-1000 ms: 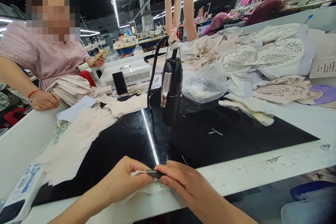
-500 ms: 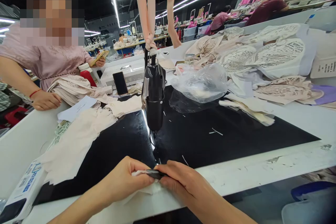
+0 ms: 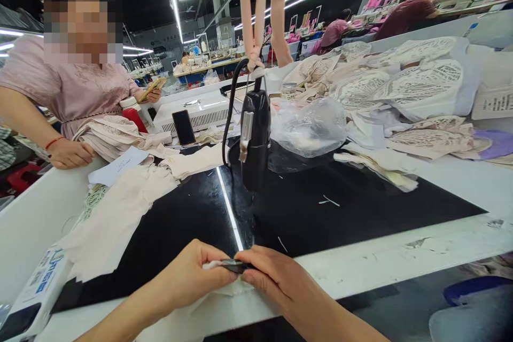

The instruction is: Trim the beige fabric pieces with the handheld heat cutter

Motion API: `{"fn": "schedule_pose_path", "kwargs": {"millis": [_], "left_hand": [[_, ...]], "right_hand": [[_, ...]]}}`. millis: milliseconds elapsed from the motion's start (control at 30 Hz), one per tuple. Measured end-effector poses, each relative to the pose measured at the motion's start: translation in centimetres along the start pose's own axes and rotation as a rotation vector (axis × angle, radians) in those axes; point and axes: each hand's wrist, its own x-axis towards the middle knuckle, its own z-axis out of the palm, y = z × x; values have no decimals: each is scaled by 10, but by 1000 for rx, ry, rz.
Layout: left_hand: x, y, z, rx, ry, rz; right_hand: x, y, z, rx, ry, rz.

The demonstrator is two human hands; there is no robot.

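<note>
Close together at the table's near edge, both hands are closed. Pale fabric (image 3: 211, 265) is pinched between the thumb and fingers of my left hand (image 3: 202, 270), and more light cloth hangs below it. My right hand (image 3: 270, 272) grips small dark thread snips (image 3: 233, 265), mostly covered by its fingers. The blade end lies against the fabric at the left fingertips. Beyond the hands, a black handheld machine (image 3: 255, 141) hangs from peach fabric strips (image 3: 256, 16) over the black mat (image 3: 192, 224).
Beige cloth pieces (image 3: 116, 214) lie at left near a white box (image 3: 38, 286). A phone (image 3: 183, 127) leans against a white vented unit (image 3: 204, 109). A plastic bag (image 3: 308, 128) and lace-patterned pieces (image 3: 425, 80) cover the right back. A person (image 3: 92, 91) stands at left holding a phone.
The hanging black machine and its peach strips have swung to the right. Both hands stay nearly in place, still holding the fabric and the thread snips.
</note>
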Motion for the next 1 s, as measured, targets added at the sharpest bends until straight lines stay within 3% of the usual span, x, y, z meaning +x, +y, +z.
{"fn": "schedule_pose_path", "kwargs": {"millis": [733, 1000], "left_hand": [[0, -2, -2, -61, -57, 21], [0, 3, -2, -69, -60, 0]], "right_hand": [[-1, 0, -1, 76, -5, -56], [-1, -1, -2, 59, -14, 2]]}}
